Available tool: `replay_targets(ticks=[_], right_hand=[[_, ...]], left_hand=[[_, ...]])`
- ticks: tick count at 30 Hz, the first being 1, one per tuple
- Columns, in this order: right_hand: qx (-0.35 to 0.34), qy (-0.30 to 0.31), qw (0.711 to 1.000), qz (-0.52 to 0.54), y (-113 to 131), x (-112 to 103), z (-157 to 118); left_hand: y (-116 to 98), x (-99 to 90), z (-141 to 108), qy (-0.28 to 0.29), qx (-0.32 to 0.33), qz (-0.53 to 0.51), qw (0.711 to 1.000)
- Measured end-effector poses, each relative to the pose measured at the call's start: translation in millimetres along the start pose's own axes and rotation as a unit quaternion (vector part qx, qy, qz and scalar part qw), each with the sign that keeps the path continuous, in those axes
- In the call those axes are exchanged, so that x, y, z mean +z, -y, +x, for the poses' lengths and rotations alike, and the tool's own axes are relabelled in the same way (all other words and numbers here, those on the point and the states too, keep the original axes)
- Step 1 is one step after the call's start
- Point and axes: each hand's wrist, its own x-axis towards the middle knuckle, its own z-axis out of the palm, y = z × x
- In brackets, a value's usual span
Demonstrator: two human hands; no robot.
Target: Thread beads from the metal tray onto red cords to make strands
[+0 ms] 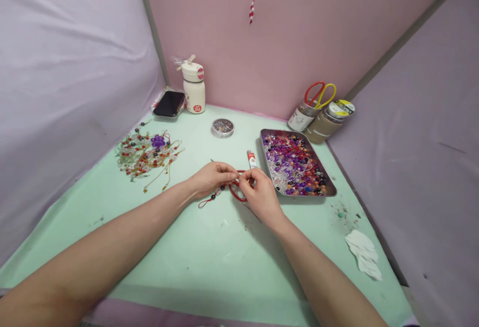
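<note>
Left hand (pixel 214 176) and right hand (pixel 261 195): each grip pinched narrow on red cord (pixel 234 196); beaded strand (pixel 213 197) slants down-left, nearer left hand.

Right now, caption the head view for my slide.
Left hand and right hand close together at a thin red cord with dark round beads, beside a rectangular metal tray of multicoloured beads.

red cord (pixel 235 197) partly b/h r hand (pixel 261 195)
</note>
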Motion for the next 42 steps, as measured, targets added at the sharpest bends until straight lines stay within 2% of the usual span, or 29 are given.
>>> replay_targets(ticks=[15, 28, 42], right_hand=[[-0.002, -0.017, 1.0, 0.01, -2.1, 2.4, -0.5], [-0.062, -0.049, 0.996, -0.044, -4.9, 3.2, -2.3], [-0.075, -0.041, 0.995, -0.058, -6.2, 2.4, -2.6]], left_hand=[[-4.9, 5.8, -2.8, -0.01, 0.0, -0.005, 1.0], [1.3, 0.7, -0.5, -0.004, 0.001, 0.025, 1.0], [0.6, 0.9, -1.1, -0.002, 0.003, 0.043, 0.999]])
